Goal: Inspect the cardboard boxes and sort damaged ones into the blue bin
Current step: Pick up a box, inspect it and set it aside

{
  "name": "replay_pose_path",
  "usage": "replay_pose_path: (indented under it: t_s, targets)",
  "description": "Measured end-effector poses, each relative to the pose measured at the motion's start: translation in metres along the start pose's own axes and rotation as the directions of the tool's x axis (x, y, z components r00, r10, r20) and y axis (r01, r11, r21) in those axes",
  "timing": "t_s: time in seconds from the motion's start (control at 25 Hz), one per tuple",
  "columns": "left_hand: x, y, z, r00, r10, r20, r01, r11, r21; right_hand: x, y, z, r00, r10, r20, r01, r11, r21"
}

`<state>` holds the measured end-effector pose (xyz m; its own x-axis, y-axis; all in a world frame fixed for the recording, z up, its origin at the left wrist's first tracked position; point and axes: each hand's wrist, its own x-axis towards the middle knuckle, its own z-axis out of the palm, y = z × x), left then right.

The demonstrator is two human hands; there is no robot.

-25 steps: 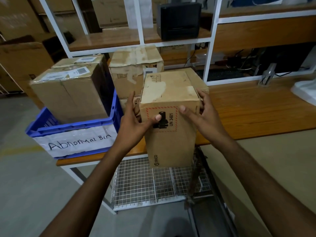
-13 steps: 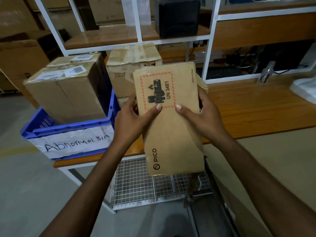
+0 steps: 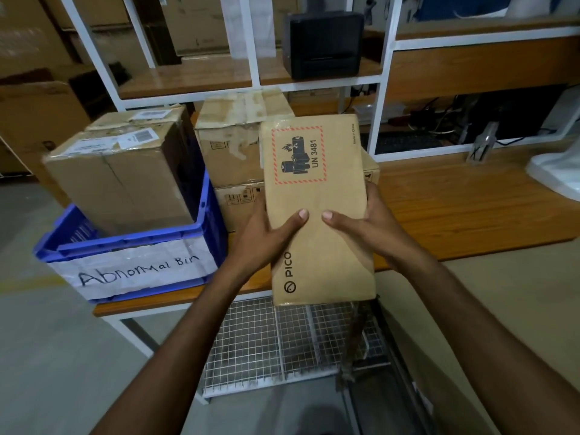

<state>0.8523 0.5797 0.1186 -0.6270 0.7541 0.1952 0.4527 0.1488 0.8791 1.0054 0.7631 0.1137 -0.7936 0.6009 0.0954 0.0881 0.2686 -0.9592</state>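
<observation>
Cardboard box (image 3: 317, 196) held lengthwise, hazard label (image 3: 299, 155) farthest.

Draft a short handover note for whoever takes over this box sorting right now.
Left hand and right hand: both hold the PICO box by its sides, thumbs on its front, over the table edge.
Blue bin, labelled Abnormal Bin, sits at the table's left end and holds taped boxes.
Done: those boxes binned.
Left: finish checking the PICO box; its visible face looks intact. Then the stacked boxes behind it.

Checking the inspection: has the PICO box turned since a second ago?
Yes. The PICO box tipped, its label face rising against the taped box behind.
</observation>
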Motion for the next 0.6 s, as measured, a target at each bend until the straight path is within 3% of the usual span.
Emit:
replay_pose_path:
  t_s: [0.12, 0.2, 0.32, 0.48, 0.6]
  targets:
    - [-0.019, -0.023, -0.005, 0.955, -0.096, 0.281, 0.139, 0.981, -0.137, -0.016, 0.013, -0.012, 0.967, 0.029, 0.254, -0.010, 0.997, -0.076]
    - [-0.035, -0.037, 0.002, 0.956, -0.111, 0.272, 0.156, 0.976, -0.152, -0.025, 0.018, -0.010, 0.972, 0.045, 0.232, -0.028, 0.996, -0.080]
    - [-0.042, -0.040, 0.015, 0.978, -0.119, 0.173, 0.155, 0.965, -0.212, -0.036, 0.027, -0.004, 0.995, 0.052, 0.082, -0.049, 0.998, -0.037]
    - [-0.058, -0.044, 0.014, 0.925, -0.021, 0.379, 0.126, 0.959, -0.255, -0.058, 0.034, -0.013, 0.983, -0.055, 0.173, 0.079, 0.988, -0.134]
    - [-0.073, -0.047, 0.018, 0.909, 0.012, 0.417, 0.082, 0.975, -0.208, -0.065, 0.041, -0.015, 0.982, -0.039, 0.184, 0.067, 0.986, -0.152]
